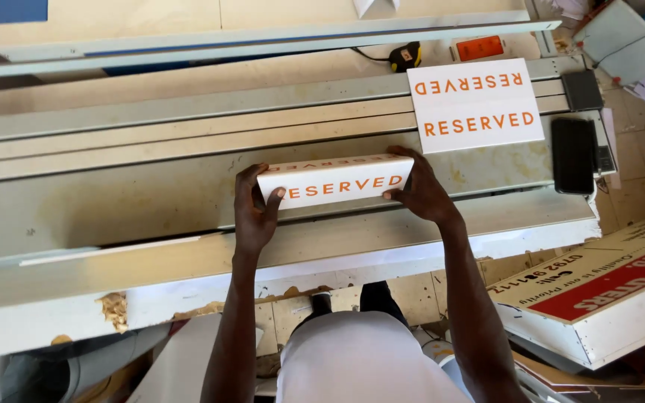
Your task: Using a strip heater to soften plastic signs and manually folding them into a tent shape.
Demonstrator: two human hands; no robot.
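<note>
Bench (113, 201): long grey metal-faced work surface with raised rails running left to right; the front edge is chipped and worn. It carries everything in hand, and its flat face gives the folded sign a firm base to be pressed against.
Signboard (599, 291): large white panel with a red band, lying tilted on the floor clutter at lower right, well apart from the hands; apparently set aside.
Flat sign (475, 104): white sheet with orange lettering printed twice, one row upside down to the other, lying flat on the bench at upper right. The mirrored rows suggest it is meant to fold along the middle so that each face reads upright.
Folded sign (335, 181): same white card with orange lettering, already bent into a long tent shape, resting on the bench between the two hands, near the middle of the view.
Dark devices (573, 153): two flat black slabs at the right end of the bench, just beside the flat sign, out of the working area.
Left hand (254, 209): grip closed on the left end of the folded sign, thumb on the front face, fingers over the top edge; holds that end steady.
Right hand (421, 188): grip clamped on the right end likewise, thumb in front, fingers behind. Judged: the two ends are held so that the fold stays square.
Tape measure (406, 56): small yellow and black, at the far side.
</note>
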